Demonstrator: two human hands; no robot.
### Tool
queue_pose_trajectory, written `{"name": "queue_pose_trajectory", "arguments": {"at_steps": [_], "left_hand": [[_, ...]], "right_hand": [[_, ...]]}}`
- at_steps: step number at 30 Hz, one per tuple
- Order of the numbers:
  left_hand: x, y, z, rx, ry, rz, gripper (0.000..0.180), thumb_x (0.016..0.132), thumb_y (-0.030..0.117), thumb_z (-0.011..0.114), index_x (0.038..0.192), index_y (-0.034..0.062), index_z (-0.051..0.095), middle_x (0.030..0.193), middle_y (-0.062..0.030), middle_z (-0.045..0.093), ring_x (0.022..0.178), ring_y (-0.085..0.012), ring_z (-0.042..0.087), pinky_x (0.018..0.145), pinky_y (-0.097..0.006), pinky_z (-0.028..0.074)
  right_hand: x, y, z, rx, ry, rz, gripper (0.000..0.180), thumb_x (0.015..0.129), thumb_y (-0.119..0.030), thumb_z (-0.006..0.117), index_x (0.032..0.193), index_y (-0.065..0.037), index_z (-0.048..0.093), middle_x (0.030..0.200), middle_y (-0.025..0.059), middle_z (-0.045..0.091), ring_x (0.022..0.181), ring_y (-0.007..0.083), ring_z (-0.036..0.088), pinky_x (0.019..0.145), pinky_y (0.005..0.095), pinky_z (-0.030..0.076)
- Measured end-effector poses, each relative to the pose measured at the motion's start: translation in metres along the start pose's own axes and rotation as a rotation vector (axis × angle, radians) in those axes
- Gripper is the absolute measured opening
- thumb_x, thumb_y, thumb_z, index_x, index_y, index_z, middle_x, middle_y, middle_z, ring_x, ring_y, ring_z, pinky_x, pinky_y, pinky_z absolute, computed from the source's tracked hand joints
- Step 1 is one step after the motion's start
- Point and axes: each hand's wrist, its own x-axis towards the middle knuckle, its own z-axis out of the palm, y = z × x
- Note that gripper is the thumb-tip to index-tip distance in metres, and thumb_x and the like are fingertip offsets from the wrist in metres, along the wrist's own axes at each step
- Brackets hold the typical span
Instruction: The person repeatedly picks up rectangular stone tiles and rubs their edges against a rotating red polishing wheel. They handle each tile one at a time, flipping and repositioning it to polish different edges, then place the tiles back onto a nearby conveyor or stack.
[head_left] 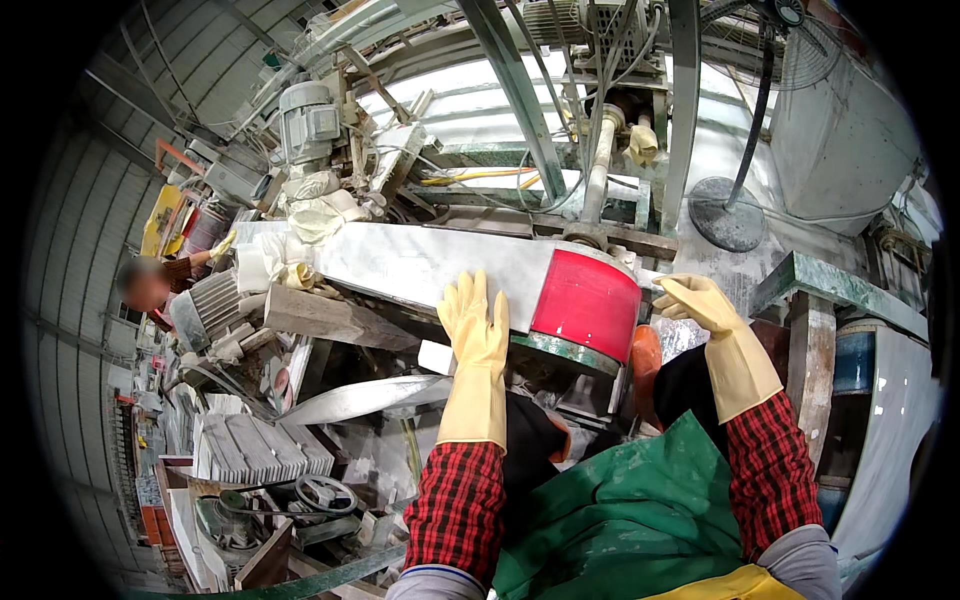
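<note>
My left hand (474,325), in a cream rubber glove, lies flat with fingers stretched on the near edge of a long pale grey stone slab (430,265). The slab's right end rests over a glossy red belt (588,304) that curves down around the machine's end. To the right of the belt, my right hand (712,318), in a matching glove, is held in the air. Its fingers point left, slightly bent, and no object shows in them. Both forearms wear red and black checked sleeves.
A stack of thin slabs (258,446) and a handwheel (326,495) are at lower left. A motor (309,118) stands beyond the slab's far end. At left a co-worker's gloved hand (222,245) shows. A fan's round base (726,214) stands at upper right.
</note>
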Motion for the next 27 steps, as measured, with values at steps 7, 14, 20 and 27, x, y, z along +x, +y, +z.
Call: {"name": "queue_pose_trajectory", "arguments": {"at_steps": [7,14,20,27], "left_hand": [[-0.001,-0.001,-0.001,0.020,-0.044,-0.033,0.055,0.097,0.043,0.048,0.142,0.0123,0.047,0.149,-0.0199,0.039,0.140,-0.0432,0.028,0.116,-0.051,0.011],[-0.001,0.003,-0.002,0.006,-0.015,-0.040,0.053,0.096,0.042,0.051,0.140,0.0137,0.050,0.149,-0.0169,0.040,0.140,-0.0423,0.027,0.116,-0.049,0.013],[-0.001,0.001,-0.003,0.003,-0.050,-0.031,0.055,0.097,0.044,0.046,0.142,0.0114,0.046,0.149,-0.0196,0.039,0.139,-0.0430,0.028,0.116,-0.050,0.011],[0.000,0.000,0.000,0.022,-0.032,-0.015,0.054,0.097,0.043,0.046,0.141,0.0113,0.047,0.148,-0.0199,0.040,0.139,-0.0435,0.028,0.116,-0.051,0.011]], "right_hand": [[0.001,0.000,0.002,-0.022,0.019,0.017,0.059,0.090,-0.042,0.066,0.121,0.007,0.058,0.095,0.0157,0.068,0.069,0.0122,0.062,0.065,0.0235,0.052],[0.003,0.006,-0.004,-0.019,0.012,0.001,0.061,0.089,-0.045,0.065,0.122,0.006,0.058,0.096,0.0143,0.069,0.070,0.0118,0.062,0.067,0.0245,0.052],[0.004,0.004,-0.002,0.012,-0.003,0.027,0.060,0.089,-0.045,0.066,0.122,0.005,0.058,0.096,0.0162,0.068,0.071,0.0124,0.062,0.067,0.0248,0.052],[0.015,0.018,-0.011,0.113,-0.030,0.043,0.053,0.091,-0.038,0.066,0.122,0.004,0.058,0.092,0.0133,0.068,0.065,0.0106,0.063,0.062,0.0213,0.052]]}}
